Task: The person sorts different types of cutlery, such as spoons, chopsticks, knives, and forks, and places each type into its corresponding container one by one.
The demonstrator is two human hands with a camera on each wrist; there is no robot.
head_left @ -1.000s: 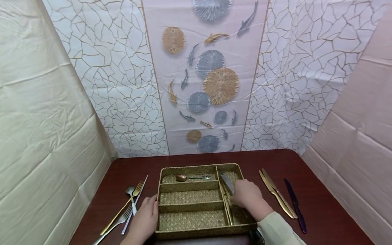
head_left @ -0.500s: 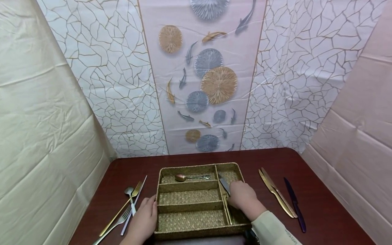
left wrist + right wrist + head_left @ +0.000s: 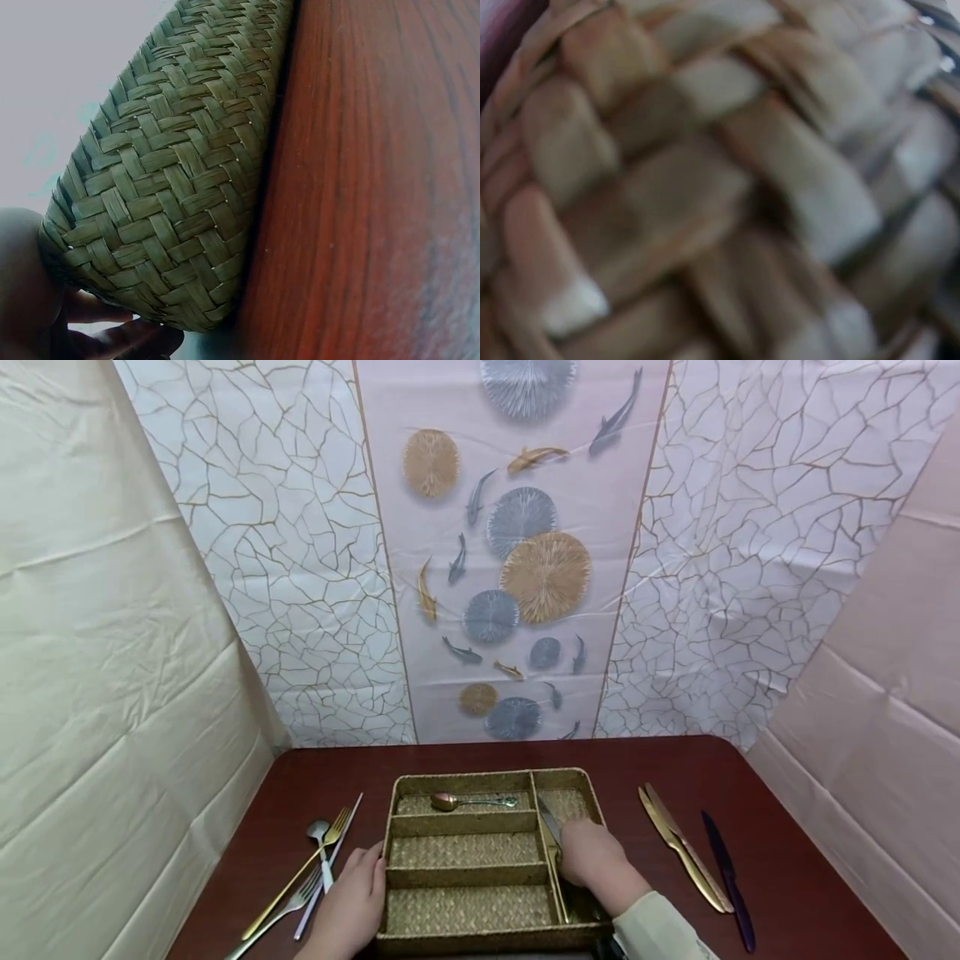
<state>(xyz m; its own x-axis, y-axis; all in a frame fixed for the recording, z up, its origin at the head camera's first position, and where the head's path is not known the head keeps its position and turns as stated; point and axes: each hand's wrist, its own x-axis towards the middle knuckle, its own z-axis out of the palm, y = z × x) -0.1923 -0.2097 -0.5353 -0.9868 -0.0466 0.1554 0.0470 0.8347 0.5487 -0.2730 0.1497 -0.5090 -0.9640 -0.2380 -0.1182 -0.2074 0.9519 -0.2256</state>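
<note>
A woven cutlery tray [image 3: 468, 875] with several compartments lies at the table's near middle. My left hand [image 3: 352, 893] holds its left side; in the left wrist view, its fingers [image 3: 124, 334] curl round the tray's corner. My right hand [image 3: 596, 860] reaches into the long right compartment, gripping a table knife whose silver blade [image 3: 551, 821] points away along the divider. Its handle is hidden by the hand. A thin gold utensil [image 3: 557, 881] lies against the same divider, its kind partly covered. A spoon [image 3: 457, 802] lies in the far left compartment. Blurred weave fills the right wrist view.
Left of the tray lie a gold fork [image 3: 307, 868], a silver fork [image 3: 288, 906], a white-handled spoon [image 3: 324, 856] and a thin pale stick-like utensil [image 3: 333, 856]. To the right are a gold knife [image 3: 682, 852], another slim knife [image 3: 701, 864] and a dark knife [image 3: 729, 877].
My right hand has moved slightly left and toward me, lower in the right compartment, bringing the knife closer to the divider. The left hand stays on the tray. The view has shifted a little.
</note>
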